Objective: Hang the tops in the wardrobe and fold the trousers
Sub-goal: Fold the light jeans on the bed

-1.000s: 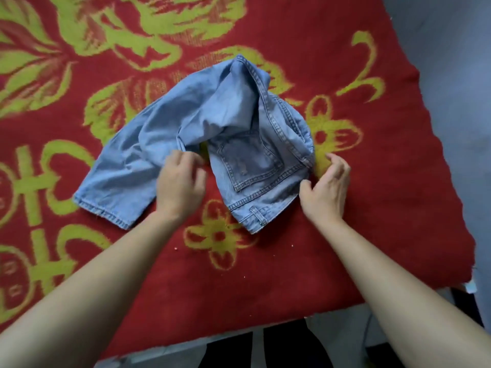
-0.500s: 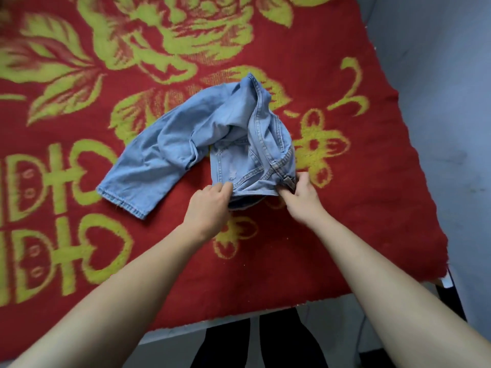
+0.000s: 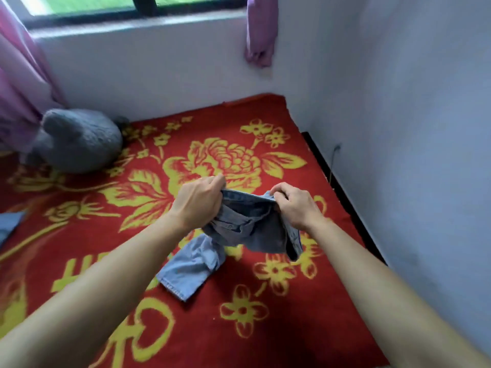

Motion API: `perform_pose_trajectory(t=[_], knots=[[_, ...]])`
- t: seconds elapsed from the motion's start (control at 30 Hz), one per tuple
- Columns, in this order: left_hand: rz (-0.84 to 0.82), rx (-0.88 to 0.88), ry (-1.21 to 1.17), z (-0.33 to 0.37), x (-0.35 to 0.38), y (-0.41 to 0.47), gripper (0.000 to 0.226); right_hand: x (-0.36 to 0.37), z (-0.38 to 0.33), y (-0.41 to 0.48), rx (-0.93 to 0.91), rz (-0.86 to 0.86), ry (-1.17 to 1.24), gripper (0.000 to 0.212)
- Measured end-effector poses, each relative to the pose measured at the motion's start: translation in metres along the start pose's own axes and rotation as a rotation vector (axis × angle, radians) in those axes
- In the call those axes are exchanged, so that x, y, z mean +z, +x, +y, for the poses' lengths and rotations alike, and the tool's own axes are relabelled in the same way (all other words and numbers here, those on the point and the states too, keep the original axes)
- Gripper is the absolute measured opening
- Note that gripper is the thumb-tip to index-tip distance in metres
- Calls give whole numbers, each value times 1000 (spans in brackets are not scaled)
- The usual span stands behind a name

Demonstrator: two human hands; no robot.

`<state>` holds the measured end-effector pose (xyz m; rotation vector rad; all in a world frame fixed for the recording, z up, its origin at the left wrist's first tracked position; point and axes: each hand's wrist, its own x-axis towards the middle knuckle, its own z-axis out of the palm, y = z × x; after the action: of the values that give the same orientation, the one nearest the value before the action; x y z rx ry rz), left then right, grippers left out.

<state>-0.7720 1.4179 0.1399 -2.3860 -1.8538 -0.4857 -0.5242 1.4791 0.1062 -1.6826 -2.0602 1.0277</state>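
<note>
Both hands are clamped on the jeans [image 3: 255, 231]: the left hand [image 3: 198, 200] has its fingers curled round one end of the waistband [image 3: 248, 195], and the right hand [image 3: 295, 205] pinches the other end, so the band is stretched between them, running left to right. The denim hangs in the air above the red and yellow blanket [image 3: 265, 328], bunched and twisted below the grip rather than flat. From the waistband the long axis drops down and back toward the person, slanting to the left. One leg [image 3: 186, 272] trails onto the blanket with its hem lying under the left forearm; the other leg cannot be told apart in the bunch. The left hand is therefore the nearer one to the trailing end, and I judge that a shake or a pull away from the body is needed to straighten the legs before any fold. Farther off, a grey plush toy [image 3: 79, 140] sits at the far left by a pink curtain [image 3: 16, 83], a scrap of blue cloth [image 3: 9, 224] shows at the left edge, and a pale wall [image 3: 411, 128] bounds the right
</note>
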Motion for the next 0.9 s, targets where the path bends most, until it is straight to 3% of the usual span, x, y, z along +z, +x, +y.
perform_pose_trajectory(t=[0.1, 0.17, 0.3, 0.4, 0.47, 0.63, 0.8, 0.9], knots=[[184, 3, -52, -8, -63, 28, 27, -32, -45, -9, -142, -36, -228, 58], [242, 30, -66, -9, -95, 42, 26, -48, -73, -16, -245, -3, -341, 69], [246, -13, -36, -17, -126, 58, 25, -54, -121, -19, -351, 95, -464, 47], [157, -381, -167, -34, -127, 60, 37, -52, -138, -13, -104, -35, -226, 34], [49, -500, -261, -43, -119, 46, 50, -45, -141, -9, 99, -40, 51, 26], [-152, -490, -370, -44, -73, -21, 56, -21, -155, -2, 382, -8, 773, 15], [-274, -616, -700, -33, -45, -54, 86, -4, -175, 2, 465, -35, 1081, 21], [-425, -563, -723, -29, -32, -65, 83, 0, -184, 5, 496, -23, 1248, 19]])
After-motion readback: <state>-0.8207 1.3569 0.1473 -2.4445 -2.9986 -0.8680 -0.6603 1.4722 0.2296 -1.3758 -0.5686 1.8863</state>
